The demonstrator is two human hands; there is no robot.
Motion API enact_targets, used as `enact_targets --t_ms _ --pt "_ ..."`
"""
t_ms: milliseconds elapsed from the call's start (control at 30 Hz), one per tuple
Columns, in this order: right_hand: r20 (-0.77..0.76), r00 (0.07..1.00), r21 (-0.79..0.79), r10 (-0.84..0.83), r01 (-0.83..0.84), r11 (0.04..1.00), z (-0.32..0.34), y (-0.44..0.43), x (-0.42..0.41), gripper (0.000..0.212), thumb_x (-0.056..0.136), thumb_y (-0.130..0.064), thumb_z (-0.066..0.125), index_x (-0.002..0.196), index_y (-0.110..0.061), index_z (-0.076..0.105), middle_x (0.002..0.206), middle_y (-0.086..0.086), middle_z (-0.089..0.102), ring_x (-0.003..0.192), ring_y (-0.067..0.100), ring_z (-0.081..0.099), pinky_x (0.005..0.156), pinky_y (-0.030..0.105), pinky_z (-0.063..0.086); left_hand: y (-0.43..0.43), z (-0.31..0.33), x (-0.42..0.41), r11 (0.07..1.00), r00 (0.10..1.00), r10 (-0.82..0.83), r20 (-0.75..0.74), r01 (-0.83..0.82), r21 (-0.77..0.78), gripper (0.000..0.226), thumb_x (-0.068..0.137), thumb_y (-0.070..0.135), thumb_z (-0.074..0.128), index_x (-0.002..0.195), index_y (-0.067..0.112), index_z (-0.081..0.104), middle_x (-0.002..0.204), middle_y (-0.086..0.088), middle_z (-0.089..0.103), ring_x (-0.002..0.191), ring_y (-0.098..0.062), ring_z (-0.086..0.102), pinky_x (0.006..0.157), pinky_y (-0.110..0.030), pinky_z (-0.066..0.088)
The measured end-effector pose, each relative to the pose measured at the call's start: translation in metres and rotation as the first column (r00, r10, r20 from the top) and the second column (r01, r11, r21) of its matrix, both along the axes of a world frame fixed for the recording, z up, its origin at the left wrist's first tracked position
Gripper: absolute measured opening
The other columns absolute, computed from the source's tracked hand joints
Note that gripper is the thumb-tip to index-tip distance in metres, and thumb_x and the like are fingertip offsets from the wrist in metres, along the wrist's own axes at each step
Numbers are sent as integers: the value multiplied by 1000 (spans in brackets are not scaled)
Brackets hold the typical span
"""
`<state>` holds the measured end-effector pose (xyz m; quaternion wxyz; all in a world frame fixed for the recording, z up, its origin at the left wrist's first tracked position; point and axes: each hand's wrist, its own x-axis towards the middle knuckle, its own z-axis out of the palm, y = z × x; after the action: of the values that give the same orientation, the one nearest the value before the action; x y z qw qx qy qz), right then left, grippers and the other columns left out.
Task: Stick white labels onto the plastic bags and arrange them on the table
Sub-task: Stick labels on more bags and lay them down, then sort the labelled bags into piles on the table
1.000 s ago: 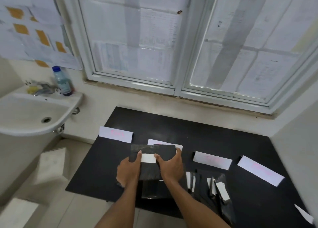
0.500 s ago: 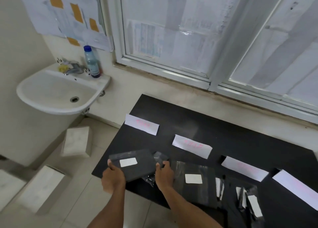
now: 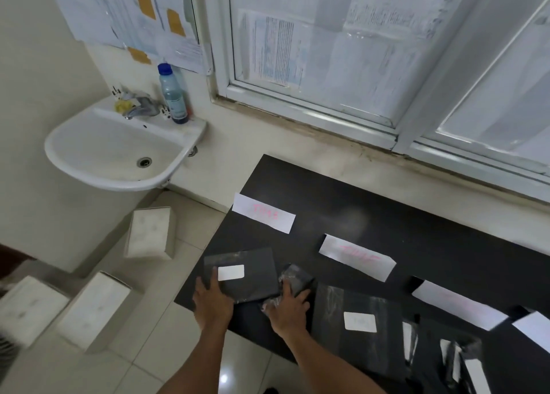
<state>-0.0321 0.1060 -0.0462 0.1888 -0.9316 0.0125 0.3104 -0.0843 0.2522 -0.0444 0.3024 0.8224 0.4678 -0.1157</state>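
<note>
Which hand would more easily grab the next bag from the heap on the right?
Probably the right hand. It rests on crumpled plastic, nearer the heap. The left hand lies flat on the labelled bag at the left corner of the table and would have to cross over.

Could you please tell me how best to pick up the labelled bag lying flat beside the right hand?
Pinch the near edge of the labelled bag from the front of the table: it lies flat, and that edge seems to overhang slightly.
</note>
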Motion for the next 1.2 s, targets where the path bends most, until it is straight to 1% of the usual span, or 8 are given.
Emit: enact_targets --t_ms 100,267,433,600,733,800,967,1200 --pt "49 999 -13 23 -23 1000 2 -1 3 72 86 -42 58 146 -36 17 152 31 -9 129 43 32 101 39 39 -1 -10 2 915 916 -373 -152 390 106 78 93 25 51 154 24 3 163 -2 -8 150 -25 -2 115 -50 26" --pt "33 984 -74 174 -171 983 5 -5 14 84 86 -33 66 148 -43 10 151 29 -23 127 42 33 101 39 42 -1 -13 5 866 842 -455 -291 494 75 78 96 26 42 153 11 -8 161 -4 -16 150 -20 -8 118 -50 14" --pt "34 996 -31 87 -86 996 9 0 16 75 87 -10 54 147 -39 18 152 26 -23 131 44 27 100 41 44 -4 -8 16 883 843 -457 -283 469 -29 82 96 23 48 152 37 -10 158 -15 -22 149 -30 -11 115 -56 22" --pt "59 997 -56 55 -52 997 5 1 1 78 81 -35 69 143 -37 21 154 24 -19 134 41 27 98 45 44 -6 -1 30 917 870 -398 -293 380 -118 87 93 22 59 150 46 -2 156 -19 -24 147 -35 -12 106 -67 26" --pt "91 993 -130 74 -62 990 3 -5 -11 75 86 -19 62 144 -38 18 154 27 -11 130 37 33 97 41 47 -2 -4 32 912 854 -409 -321 384 -142 96 90 21 65 149 48 -5 155 -21 -26 147 -36 -14 105 -72 23" --pt "72 997 -78 5 0 997 4 -6 -13 78 84 -13 56 145 -40 14 154 24 -8 130 37 32 98 43 44 -1 -6 33 900 837 -435 -333 409 -149 98 90 19 65 148 49 -8 155 -20 -28 147 -37 -15 104 -73 24" --pt "93 964 187 -249 229 955 15 -3 -1 71 84 -39 56 146 -30 20 136 18 30 118 37 46 100 38 41 3 -5 32 882 801 -470 -371 444 -160 99 89 11 62 147 52 -7 155 -20 -28 146 -40 -9 105 -71 26" --pt "186 909 382 -374 283 880 47 -31 31 65 86 -35 54 145 -27 27 143 17 33 125 33 43 104 40 39 -42 32 57 961 940 -271 -205 276 -4 62 99 23 39 154 26 10 158 -21 -14 147 -39 -4 114 -56 20"
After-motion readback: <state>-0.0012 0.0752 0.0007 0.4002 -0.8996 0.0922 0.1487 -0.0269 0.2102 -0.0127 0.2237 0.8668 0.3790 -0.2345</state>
